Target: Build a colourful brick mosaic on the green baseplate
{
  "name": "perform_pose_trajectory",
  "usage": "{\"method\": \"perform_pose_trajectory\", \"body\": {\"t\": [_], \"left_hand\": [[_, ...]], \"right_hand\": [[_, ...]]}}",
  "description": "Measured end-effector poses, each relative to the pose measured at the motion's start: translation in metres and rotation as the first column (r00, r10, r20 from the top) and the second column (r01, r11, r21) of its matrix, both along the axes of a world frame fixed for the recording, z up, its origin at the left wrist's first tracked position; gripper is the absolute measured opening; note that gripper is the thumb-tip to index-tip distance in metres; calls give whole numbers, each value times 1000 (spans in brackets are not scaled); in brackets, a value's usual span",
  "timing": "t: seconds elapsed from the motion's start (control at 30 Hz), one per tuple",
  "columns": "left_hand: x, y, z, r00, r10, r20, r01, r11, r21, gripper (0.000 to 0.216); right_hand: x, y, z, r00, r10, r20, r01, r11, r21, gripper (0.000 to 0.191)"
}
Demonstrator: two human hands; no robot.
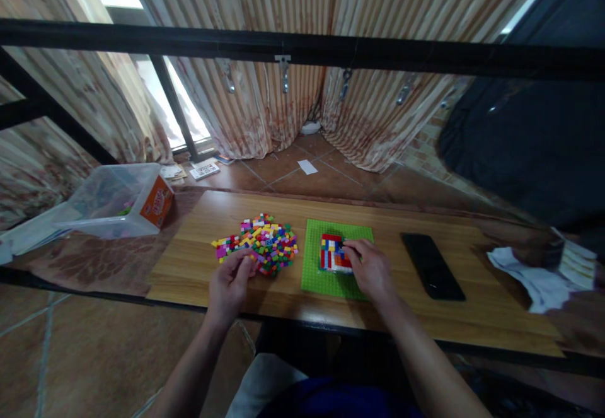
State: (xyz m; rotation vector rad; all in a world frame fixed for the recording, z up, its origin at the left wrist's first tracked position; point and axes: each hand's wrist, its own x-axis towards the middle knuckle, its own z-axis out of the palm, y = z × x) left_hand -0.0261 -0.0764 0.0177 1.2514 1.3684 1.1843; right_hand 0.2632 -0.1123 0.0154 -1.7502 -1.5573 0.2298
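Note:
A heap of small multicoloured toy bricks [278, 244] lies on the wooden board. At its near left edge is my left hand [229, 284], its thumb and fingers pinched together; whatever lies between the fingertips is too small to make out. Right of the heap is a green studded baseplate [312, 282], bearing a low block of built bricks [333, 255] in red, white, blue and yellow. My right hand [373, 272] reaches over the baseplate's right side. Its closed fingertips touch the right part of the built block and hide what they grip.
A black phone [433, 267] lies right of the baseplate, with crumpled white paper [524, 276] farther right. At the left stands a clear plastic box [111, 207] with an orange label. A dark metal bar [312, 49] crosses beyond the table, in front of striped curtains [283, 2].

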Motion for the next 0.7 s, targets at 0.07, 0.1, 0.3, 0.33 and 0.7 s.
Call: {"method": "perform_pose_trajectory", "body": {"t": [0.07, 0.1, 0.3, 0.33, 0.7], "left_hand": [[-14, 7, -2, 996, 79, -52, -78, 997, 18, 39], [-20, 10, -4, 990, 113, -82, -110, 993, 35, 39], [-54, 41, -22, 851, 309, -424, -261, 951, 168, 40], [-57, 48, -25, 815, 331, -475, -254, 942, 220, 40], [-53, 67, -35, 776, 150, -612, 31, 961, 275, 45]], "right_hand": [[0, 3, -4, 999, -3, 37, 4, 1000, -8, 31], [0, 3, -6, 999, -9, 46, 9, 1000, -7, 31], [2, 4, -13, 999, -4, 48, 4, 1000, 13, 29], [1, 5, -13, 999, -3, 50, 2, 1000, 14, 29], [-2, 7, -15, 984, -85, -154, 84, 996, -13, 24]]}}
